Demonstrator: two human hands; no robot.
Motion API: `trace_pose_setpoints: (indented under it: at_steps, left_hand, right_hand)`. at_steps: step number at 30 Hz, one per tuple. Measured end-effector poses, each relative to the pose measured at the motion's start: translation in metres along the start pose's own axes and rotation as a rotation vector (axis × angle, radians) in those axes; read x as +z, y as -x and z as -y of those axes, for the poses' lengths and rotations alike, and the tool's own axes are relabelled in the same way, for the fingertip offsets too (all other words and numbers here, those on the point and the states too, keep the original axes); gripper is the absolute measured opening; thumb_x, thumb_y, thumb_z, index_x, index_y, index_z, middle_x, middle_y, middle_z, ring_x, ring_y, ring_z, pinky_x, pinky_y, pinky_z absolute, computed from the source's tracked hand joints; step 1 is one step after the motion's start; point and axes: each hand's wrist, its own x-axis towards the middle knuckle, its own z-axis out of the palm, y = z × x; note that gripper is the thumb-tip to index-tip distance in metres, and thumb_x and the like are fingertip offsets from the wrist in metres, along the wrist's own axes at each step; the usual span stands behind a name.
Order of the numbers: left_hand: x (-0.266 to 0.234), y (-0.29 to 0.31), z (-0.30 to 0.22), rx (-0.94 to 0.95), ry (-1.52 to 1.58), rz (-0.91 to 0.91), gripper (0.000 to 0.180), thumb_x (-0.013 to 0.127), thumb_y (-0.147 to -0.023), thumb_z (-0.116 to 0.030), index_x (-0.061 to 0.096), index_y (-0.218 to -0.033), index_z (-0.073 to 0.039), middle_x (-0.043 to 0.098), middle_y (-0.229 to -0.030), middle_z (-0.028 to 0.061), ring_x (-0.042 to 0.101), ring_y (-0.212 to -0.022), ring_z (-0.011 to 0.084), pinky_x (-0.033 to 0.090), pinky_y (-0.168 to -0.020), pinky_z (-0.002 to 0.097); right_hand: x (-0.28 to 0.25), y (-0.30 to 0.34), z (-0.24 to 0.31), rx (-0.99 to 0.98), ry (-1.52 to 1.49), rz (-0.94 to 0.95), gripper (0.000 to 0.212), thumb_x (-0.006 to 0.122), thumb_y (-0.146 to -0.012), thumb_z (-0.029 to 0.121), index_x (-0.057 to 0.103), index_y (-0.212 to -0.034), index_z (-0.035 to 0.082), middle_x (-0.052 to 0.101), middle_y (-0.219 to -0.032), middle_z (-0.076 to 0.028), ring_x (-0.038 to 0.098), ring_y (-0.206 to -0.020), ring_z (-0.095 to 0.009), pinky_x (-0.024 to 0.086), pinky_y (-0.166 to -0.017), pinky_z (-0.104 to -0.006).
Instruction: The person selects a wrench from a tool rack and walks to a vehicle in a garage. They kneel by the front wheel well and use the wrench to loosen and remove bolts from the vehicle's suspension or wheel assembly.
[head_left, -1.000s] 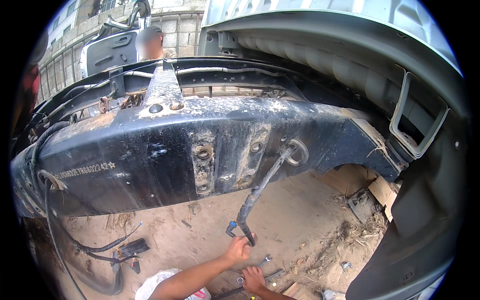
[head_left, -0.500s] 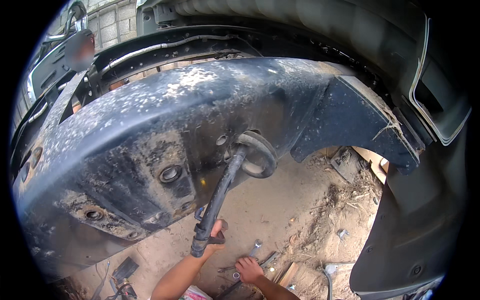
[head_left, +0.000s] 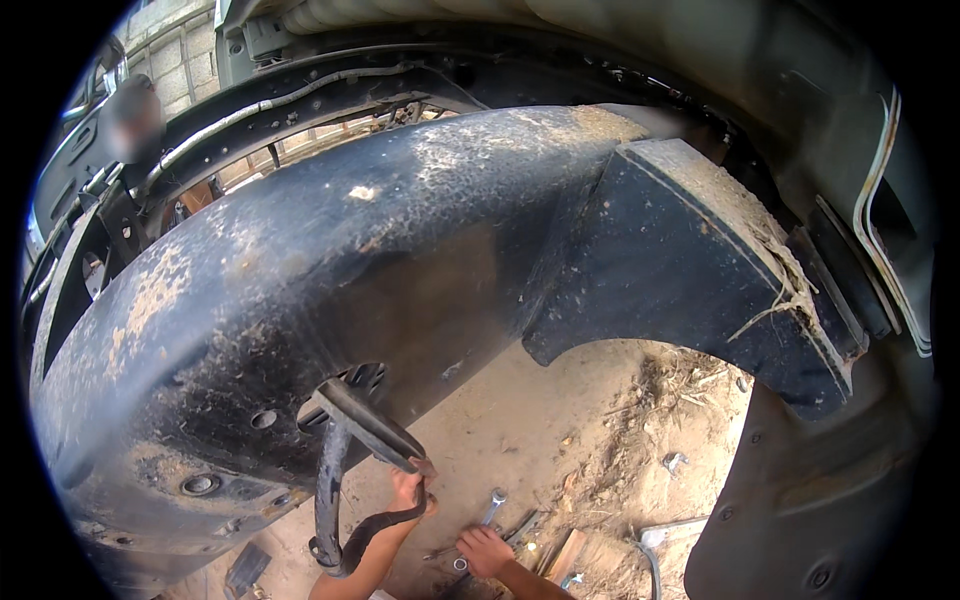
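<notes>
A black bent pipe (head_left: 328,490) with a wide round collar (head_left: 365,420) hangs at a hole in the dark dusty metal panel. My left hand (head_left: 408,488) is closed at the collar's lower end, where a curved black hose crosses in front of the wrist. Below on the dirt, my right hand (head_left: 485,552) lies palm down, fingers apart and pointing left. It rests across the middle of a combination wrench (head_left: 495,500), whose two ends show on either side. What lies under the palm is hidden.
Dry roots and soil (head_left: 690,375) cover the ground at right. A wood strip (head_left: 567,553) lies beside my right hand. A dark fender liner (head_left: 775,500) stands at right; a black block (head_left: 245,568) lies lower left. Another person (head_left: 133,120) is at upper left.
The pipe's collar has swung down and left in view, and the hose now curves toward me. My left hand has shifted onto the collar. My view has moved; my right hand stays by the wrench.
</notes>
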Motion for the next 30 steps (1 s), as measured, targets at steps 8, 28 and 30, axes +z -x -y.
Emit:
trace_pose_setpoints:
  at_steps: [8,28,30]
  left_hand:
    - [0.010,-0.010,0.001,-0.034,0.042,-0.004,0.015,0.044,-0.081,-0.016,0.038,-0.075,-0.005,0.041,-0.058,0.0052,0.044,-0.044,0.0222,0.036,-0.042,0.0328]
    - [-0.013,-0.010,-0.013,-0.161,-0.133,0.060,0.017,0.043,-0.061,0.011,0.042,-0.074,-0.001,0.051,-0.064,0.0147,0.051,-0.054,0.0339,0.041,-0.051,0.0397]
    - [-0.017,-0.003,-0.014,-0.199,-0.134,0.048,0.017,0.042,-0.062,0.009,0.045,-0.076,-0.001,0.052,-0.064,0.0154,0.052,-0.056,0.0350,0.042,-0.052,0.0411]
  right_hand:
    - [0.008,0.000,-0.002,-0.017,-0.051,-0.126,0.040,0.062,-0.070,0.024,0.058,-0.107,0.012,0.055,-0.114,-0.005,0.050,-0.112,-0.024,0.036,-0.102,-0.0404]
    - [0.012,0.002,-0.005,-0.032,0.005,-0.122,0.039,0.064,-0.066,0.024,0.060,-0.103,0.013,0.056,-0.106,-0.006,0.053,-0.104,-0.025,0.037,-0.099,-0.0409]
    - [0.011,0.000,-0.001,-0.049,0.009,-0.121,0.039,0.064,-0.066,0.024,0.060,-0.103,0.013,0.056,-0.106,-0.006,0.053,-0.104,-0.026,0.037,-0.098,-0.0408]
